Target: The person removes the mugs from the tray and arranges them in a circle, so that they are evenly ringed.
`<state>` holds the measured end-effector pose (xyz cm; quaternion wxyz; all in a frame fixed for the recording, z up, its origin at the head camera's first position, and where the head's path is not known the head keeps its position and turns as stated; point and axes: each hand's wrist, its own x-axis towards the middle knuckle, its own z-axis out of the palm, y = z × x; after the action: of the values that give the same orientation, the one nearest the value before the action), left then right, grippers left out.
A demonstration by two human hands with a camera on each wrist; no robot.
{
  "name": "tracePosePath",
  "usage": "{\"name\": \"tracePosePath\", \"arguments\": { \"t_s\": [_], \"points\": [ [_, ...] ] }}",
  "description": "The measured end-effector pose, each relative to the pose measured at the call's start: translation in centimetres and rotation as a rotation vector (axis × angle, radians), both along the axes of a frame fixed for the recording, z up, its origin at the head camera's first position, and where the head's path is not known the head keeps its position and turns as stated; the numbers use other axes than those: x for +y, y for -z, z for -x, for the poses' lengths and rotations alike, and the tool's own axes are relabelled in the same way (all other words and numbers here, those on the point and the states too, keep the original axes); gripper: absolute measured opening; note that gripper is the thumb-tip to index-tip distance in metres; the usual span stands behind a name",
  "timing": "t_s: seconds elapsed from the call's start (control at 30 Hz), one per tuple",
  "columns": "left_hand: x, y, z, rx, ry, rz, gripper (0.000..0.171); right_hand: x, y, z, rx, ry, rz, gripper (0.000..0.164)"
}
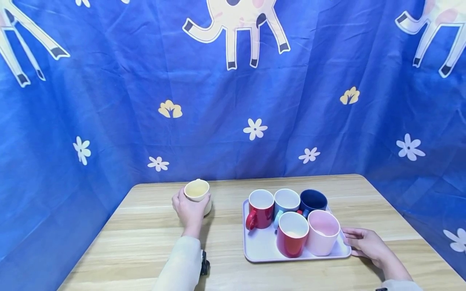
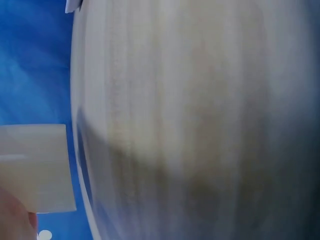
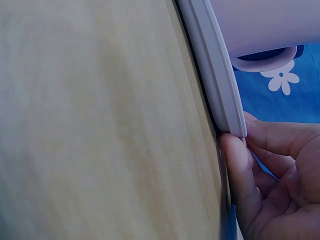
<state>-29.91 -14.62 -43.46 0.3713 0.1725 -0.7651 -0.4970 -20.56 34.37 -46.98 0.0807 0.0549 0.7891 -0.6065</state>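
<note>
My left hand [image 1: 191,206] grips a cream mug [image 1: 197,189] at the table's back left, with fingers and thumb around its side. In the left wrist view the mug's smooth wall [image 2: 37,170] shows above part of the hand [image 2: 14,220]. Over on the right, my right hand [image 1: 365,244] pinches the edge of a pale lilac tray [image 1: 262,246]. The right wrist view has its fingertips [image 3: 235,145] right at the tray's rim [image 3: 220,85]. On the tray stand a pink mug [image 1: 322,238], nearest that hand, and a red mug [image 1: 292,240] beside it.
Behind them on the tray are another red mug [image 1: 261,210], a light blue mug [image 1: 287,200] and a navy mug [image 1: 313,202]. The wooden table [image 1: 145,242] ends at a blue patterned curtain [image 1: 218,101] on the back and sides.
</note>
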Motion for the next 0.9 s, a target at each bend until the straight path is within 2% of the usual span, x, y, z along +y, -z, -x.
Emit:
{"name": "tracePosePath", "arguments": {
  "t_s": [0.53, 0.9],
  "points": [
    [-0.33, 0.76, 0.02, -0.059, 0.01, 0.008, 0.084, -0.08, -0.08, -0.05, 0.002, -0.005, -0.006, 0.052],
    [-0.26, 0.76, 0.03, -0.078, 0.034, -0.013, 0.087, -0.07, -0.12, -0.06, -0.005, 0.001, -0.011, 0.052]
  ]
}}
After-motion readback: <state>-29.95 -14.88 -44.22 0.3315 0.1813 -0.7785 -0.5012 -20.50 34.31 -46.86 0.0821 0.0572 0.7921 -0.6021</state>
